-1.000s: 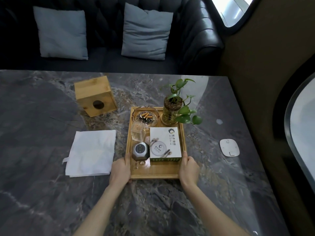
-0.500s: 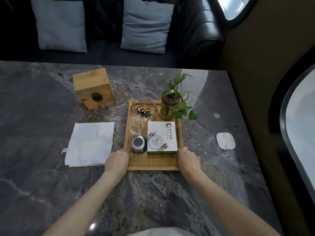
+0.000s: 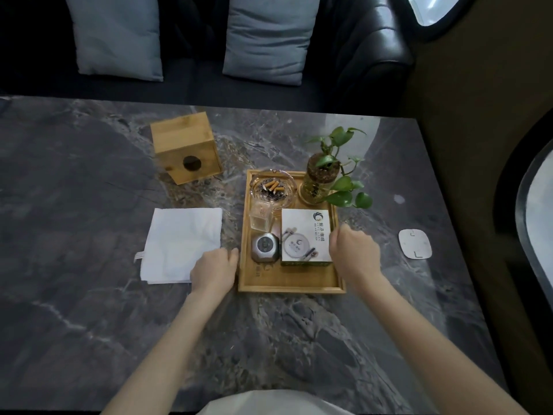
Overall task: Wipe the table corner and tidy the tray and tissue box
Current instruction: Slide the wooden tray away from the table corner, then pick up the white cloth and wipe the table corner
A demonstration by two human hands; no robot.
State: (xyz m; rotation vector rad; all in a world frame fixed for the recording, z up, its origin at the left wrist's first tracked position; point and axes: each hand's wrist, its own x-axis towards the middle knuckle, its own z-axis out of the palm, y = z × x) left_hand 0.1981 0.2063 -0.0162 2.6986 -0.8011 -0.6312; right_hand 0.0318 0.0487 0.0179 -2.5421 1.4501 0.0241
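- The step in hand seems to be moving the tray (image 3: 291, 284) to its proper place on the desk (image 3: 89, 310), one hand on each long side.
- To do it well, both hands should press the two sides evenly and push flat along the desk, because the tray carries loose things: an ashtray (image 3: 273, 187) with cigarette ends, a small glass (image 3: 261, 218), a plant in a jar (image 3: 320, 182), a white box (image 3: 306, 235) and a small grey device (image 3: 264, 245).
- The plant is tall and stands at the far right corner of the tray, so I think a quick or tilted move can tip it over.
- The left hand (image 3: 214, 269) is at the left side of the tray, its fingers curled; the grip looks loosely clenched against the rim, but I cannot tell if it really holds it.
- The right hand (image 3: 353, 253) is at the right side, beside the white box, with fingers bent down; whether it grasps the rim or only touches it is not clear.
- Both forearms reach forward from the bottom of the view, almost symmetric.
- The white cloth (image 3: 182, 244) lies flat on the desk just left of the tray, under the edge of the left hand.
- The wooden tissue box (image 3: 185, 146) stands apart, further back and to the left, turned at an angle, so it probably waits to be tidied.
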